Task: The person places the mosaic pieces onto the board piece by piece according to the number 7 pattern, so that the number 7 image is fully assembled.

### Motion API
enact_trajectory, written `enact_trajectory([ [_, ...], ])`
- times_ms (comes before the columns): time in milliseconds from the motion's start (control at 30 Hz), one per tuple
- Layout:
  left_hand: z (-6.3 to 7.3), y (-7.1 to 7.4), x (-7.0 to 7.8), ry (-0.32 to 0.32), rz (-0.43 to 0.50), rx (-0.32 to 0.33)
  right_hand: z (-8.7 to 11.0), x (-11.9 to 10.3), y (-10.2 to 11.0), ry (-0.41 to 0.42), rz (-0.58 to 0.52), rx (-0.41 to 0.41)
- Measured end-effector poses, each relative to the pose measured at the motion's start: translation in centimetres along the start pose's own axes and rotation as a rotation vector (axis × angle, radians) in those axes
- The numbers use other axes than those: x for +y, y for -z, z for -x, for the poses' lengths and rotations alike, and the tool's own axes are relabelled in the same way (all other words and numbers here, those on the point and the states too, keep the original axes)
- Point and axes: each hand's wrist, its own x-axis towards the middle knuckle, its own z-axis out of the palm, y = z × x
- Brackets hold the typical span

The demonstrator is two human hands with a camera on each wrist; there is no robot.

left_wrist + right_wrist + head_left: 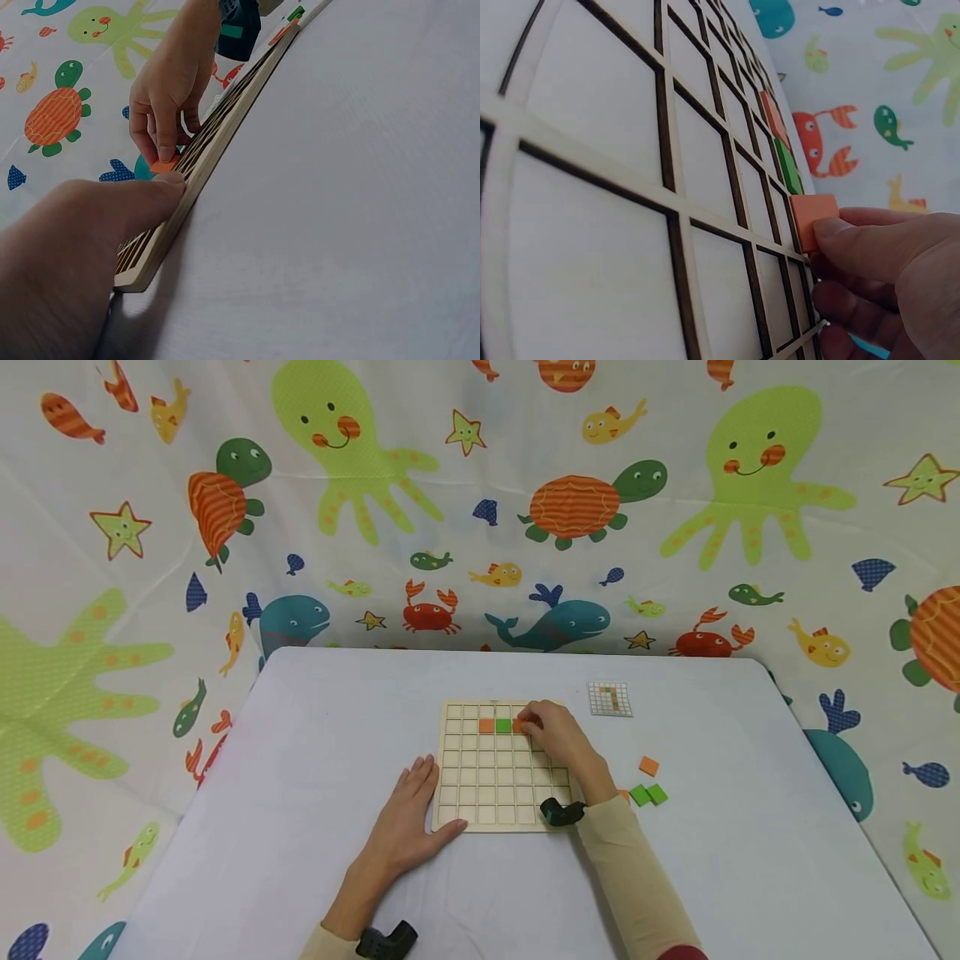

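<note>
A square wooden grid board (487, 777) lies on the white table. In its second row from the back sit an orange tile (487, 726) and a green tile (503, 726). My right hand (558, 735) pinches another orange tile (814, 219) between thumb and finger, at the cell just right of the green one. In the right wrist view this tile is tilted against the grid lines. My left hand (405, 818) rests along the board's left side with fingers straight, its thumb (154, 199) touching the near edge.
A small pattern card (610, 699) lies behind the board to the right. Right of the board are loose tiles: an orange tile (648, 766), two green tiles (648, 794), and another orange one partly hidden by the right wrist. A sea-animal cloth (450, 527) hangs behind the table.
</note>
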Motion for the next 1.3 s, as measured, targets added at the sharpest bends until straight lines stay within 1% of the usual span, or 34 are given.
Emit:
enact_trajectory([
  [133,0.0,-0.1,0.0,-0.003,0.005,0.008,0.0,0.1,0.0,0.014,0.006,0.011],
  [367,0.0,-0.4,-0.2,-0.021,-0.017,0.043,0.2,0.1,-0.1,0.056,0.043,0.014],
  [533,-0.1,-0.2,-0.1,-0.014,-0.010,0.037,0.2,0.1,-0.2,0.090,0.049,0.035],
  [700,-0.1,-0.1,0.0,-0.001,0.001,0.016,0.2,0.1,-0.3,0.068,0.044,0.021],
  [800,0.0,-0.2,-0.1,-0.002,-0.003,0.016,0.2,0.0,-0.3,0.049,0.045,0.008],
  [1000,0.0,-0.3,-0.1,-0.019,-0.010,0.039,0.4,-0.2,0.0,0.042,0.058,0.002],
  [1067,0.0,-0.3,-0.1,-0.023,-0.011,0.044,0.5,-0.4,0.1,0.043,0.063,0.002],
  [1300,0.0,-0.2,-0.1,-0.012,0.001,0.022,1.0,-1.2,0.7,0.027,0.052,0.024],
])
